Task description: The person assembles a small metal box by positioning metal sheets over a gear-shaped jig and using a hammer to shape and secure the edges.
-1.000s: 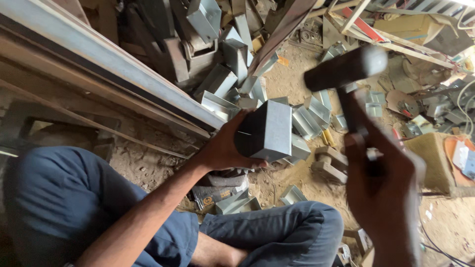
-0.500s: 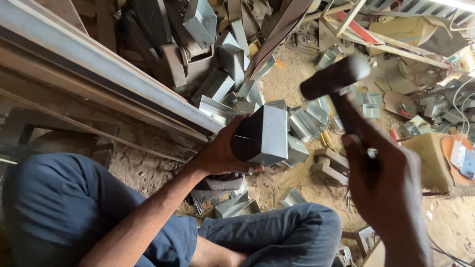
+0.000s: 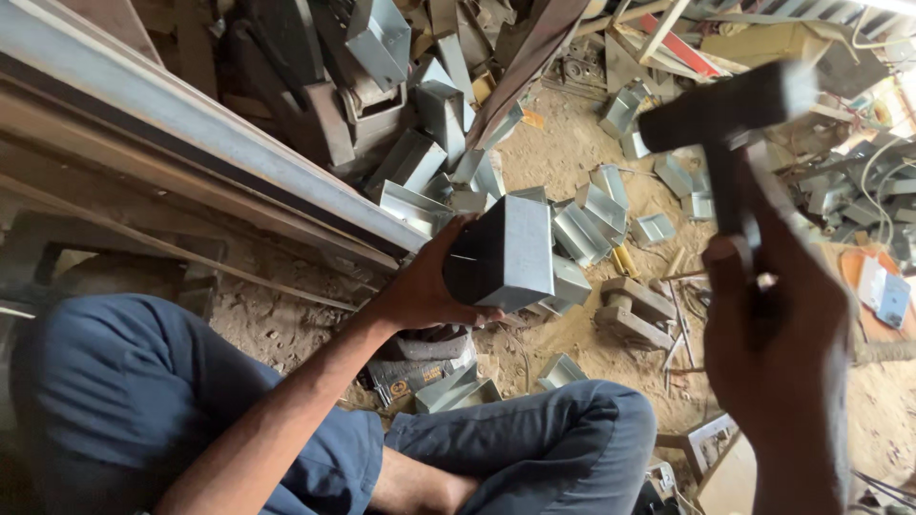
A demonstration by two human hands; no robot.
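sandy workshop floor (image 3: 572,153), scrap metal all over. i hold a folded sheet-metal box section (image 3: 501,253) in my left hand (image 3: 425,286), fingers wrapped on its near end, box raised above my knees. right hand (image 3: 778,334) fist-closed on a hammer (image 3: 730,105), lifted high at right. step, i judge: mid-swing, shaping. next needs a square strike clear of lh fingers. more bent sections (image 3: 592,215) lie behind.

Dark printed packet (image 3: 412,374) on sandy floor below the metal box, white-blue carton (image 3: 884,294) far right
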